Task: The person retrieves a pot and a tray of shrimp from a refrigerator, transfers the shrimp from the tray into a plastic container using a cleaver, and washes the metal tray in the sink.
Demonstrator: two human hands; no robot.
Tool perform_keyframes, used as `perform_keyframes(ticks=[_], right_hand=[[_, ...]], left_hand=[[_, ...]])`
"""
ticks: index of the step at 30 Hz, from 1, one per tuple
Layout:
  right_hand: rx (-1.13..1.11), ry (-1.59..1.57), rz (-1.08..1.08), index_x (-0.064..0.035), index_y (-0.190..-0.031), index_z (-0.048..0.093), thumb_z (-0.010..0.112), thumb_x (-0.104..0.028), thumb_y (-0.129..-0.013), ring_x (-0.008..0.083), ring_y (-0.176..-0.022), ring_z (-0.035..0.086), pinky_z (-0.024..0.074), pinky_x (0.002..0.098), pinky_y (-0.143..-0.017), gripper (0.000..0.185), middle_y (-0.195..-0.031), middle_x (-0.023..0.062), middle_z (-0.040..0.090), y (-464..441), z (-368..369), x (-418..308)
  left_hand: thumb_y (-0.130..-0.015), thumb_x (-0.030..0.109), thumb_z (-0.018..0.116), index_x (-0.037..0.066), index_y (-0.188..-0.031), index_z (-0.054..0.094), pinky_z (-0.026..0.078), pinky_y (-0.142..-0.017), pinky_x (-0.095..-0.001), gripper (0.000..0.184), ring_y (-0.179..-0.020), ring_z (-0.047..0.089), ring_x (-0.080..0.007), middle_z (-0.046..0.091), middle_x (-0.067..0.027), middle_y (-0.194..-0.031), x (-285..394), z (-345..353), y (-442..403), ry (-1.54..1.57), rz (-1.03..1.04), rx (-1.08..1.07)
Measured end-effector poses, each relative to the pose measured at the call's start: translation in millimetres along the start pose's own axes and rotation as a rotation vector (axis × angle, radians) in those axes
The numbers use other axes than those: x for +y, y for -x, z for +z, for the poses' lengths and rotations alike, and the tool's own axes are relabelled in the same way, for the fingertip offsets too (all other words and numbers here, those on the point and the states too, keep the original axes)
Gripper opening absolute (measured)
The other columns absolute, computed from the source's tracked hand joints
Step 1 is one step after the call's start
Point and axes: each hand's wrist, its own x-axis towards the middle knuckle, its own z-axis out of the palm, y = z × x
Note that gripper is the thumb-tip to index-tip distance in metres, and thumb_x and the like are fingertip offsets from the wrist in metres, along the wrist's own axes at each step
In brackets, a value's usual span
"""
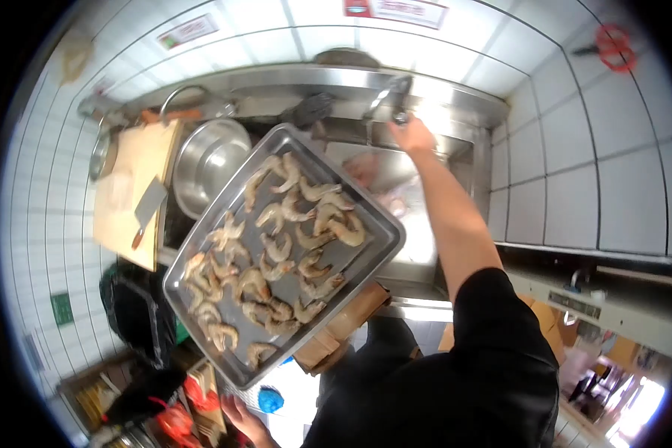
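A grey metal tray point(295, 239) spreads across the middle of the view, with several raw shrimp point(276, 246) scattered over its bottom. My right hand point(412, 136) reaches over the sink point(418, 224), its fingers closed around the tap point(399, 101) at the back. A thin stream appears to fall from the spout. Pale pieces of food point(362, 168) lie in the sink, partly hidden by the tray. Below the tray's near corner, my left hand point(246, 422) shows its fingers stretched out, holding nothing visible; the rest is cut off by the frame.
On the left, a cleaver point(149, 209) lies on a wooden cutting board point(123, 175), beside a steel bowl point(213, 164). A black bag point(134, 310) hangs lower left. Cardboard point(343, 328) sits under the tray's right edge. Red scissors point(614, 48) hang on the tiled wall.
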Motion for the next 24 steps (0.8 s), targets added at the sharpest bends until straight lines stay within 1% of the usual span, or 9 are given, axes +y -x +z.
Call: perform_keyframes(ticks=[3,6,8,9,12,14,17,19,24], right_hand=[[0.119,0.011,-0.104,-0.0011,-0.141,0.051,0.064,-0.063,-0.087,0.0393,-0.126,0.057,0.045,0.0481,-0.106,0.083,-0.134,0.025,0.06,7.9,39.5,65.8],[0.137,-0.211,-0.045,0.0075,-0.144,0.046,0.064,-0.053,-0.093,0.0417,-0.136,0.048,0.0359,0.0451,-0.115,0.081,-0.145,0.0302,0.05,82.0,6.5,93.6],[0.136,-0.461,-0.011,0.0075,-0.148,0.04,0.062,-0.047,-0.097,0.0343,-0.14,0.047,0.0356,0.0408,-0.116,0.077,-0.151,0.0259,0.046,134.9,-10.0,119.2],[0.16,-0.527,0.035,0.0068,-0.149,0.04,0.061,-0.046,-0.098,0.0319,-0.14,0.046,0.0353,0.0389,-0.116,0.077,-0.152,0.0236,0.046,171.2,-28.3,114.8],[0.28,-0.613,0.091,0.0065,-0.153,0.031,0.06,-0.046,-0.1,0.0318,-0.141,0.044,0.0333,0.0386,-0.117,0.08,-0.154,0.0226,0.043,253.4,-45.6,133.4],[0.249,-0.744,0.081,0.0064,-0.155,0.026,0.058,-0.046,-0.101,0.0317,-0.144,0.039,0.031,0.0389,-0.118,0.082,-0.157,0.0229,0.037,325.4,-59.4,109.3],[0.464,-0.58,0.08,0.0058,-0.156,0.025,0.054,-0.048,-0.102,0.0309,-0.146,0.035,0.0287,0.0396,-0.119,0.081,-0.161,0.0231,0.031,428.4,-44.0,74.4],[0.537,-0.728,0.128,0.0047,-0.157,0.023,0.051,-0.05,-0.103,0.03,-0.148,0.031,0.0252,0.0397,-0.122,0.082,-0.163,0.0221,0.027,499.4,-19.3,36.7],[0.203,-1.123,0.493,-0.0019,-0.155,0.032,0.052,-0.054,-0.098,0.0279,-0.151,0.024,0.0195,0.0462,-0.12,0.08,-0.161,0.0157,0.032,652.3,63.9,-44.5]], left_hand=[[-0.105,0.017,0.052,-0.004,-0.147,0.04,0.036,-0.114,-0.0382,0.049,-0.133,0.049,-0.0275,0.05,-0.0199,-0.145,-8.2,-13.7,1.1,-0.014,-0.012,-0.041],[-0.104,0.014,0.053,-0.004,-0.147,0.04,0.041,-0.108,-0.0363,0.048,-0.127,0.052,-0.0238,0.054,-0.0168,-0.139,3.2,-21.0,1.0,-0.06,0.028,-0.052],[-0.103,0.011,0.054,-0.004,-0.146,0.042,0.043,-0.106,-0.0351,0.047,-0.126,0.054,-0.0234,0.055,-0.0168,-0.138,-9.3,-29.1,3.2,0.127,-0.012,-0.045],[-0.102,0.01,0.055,-0.003,-0.145,0.042,0.044,-0.105,-0.0346,0.047,-0.125,0.054,-0.0237,0.055,-0.0167,-0.137,-22.1,-33.9,-7.2,0.073,0.042,-0.064],[-0.1,0.011,0.059,-0.002,-0.143,0.046,0.047,-0.102,-0.0358,0.047,-0.122,0.056,-0.0243,0.057,-0.0163,-0.134,-53.1,-48.1,-17.4,0.084,0.045,-0.087],[-0.1,0.014,0.061,-0.001,-0.141,0.049,0.048,-0.099,-0.0358,0.045,-0.118,0.059,-0.0247,0.06,-0.016,-0.129,-69.7,-58.3,-30.8,0.082,0.047,-0.107],[-0.1,0.018,0.062,-0.001,-0.138,0.053,0.05,-0.096,-0.0342,0.044,-0.109,0.063,-0.0242,0.064,-0.016,-0.121,-95.4,-78.1,-67.4,0.04,0.055,-0.181],[-0.099,0.018,0.062,-0.001,-0.137,0.054,0.05,-0.095,-0.0337,0.043,-0.108,0.064,-0.0237,0.064,-0.016,-0.121,-123.3,-88.4,-100.0,0.051,0.038,-0.222],[-0.099,0.021,0.064,-0.002,-0.13,0.06,0.05,-0.094,-0.0321,0.04,-0.106,0.064,-0.0223,0.068,-0.0146,-0.114,-152.0,-107.9,-175.0,0.151,0.06,-0.263]])
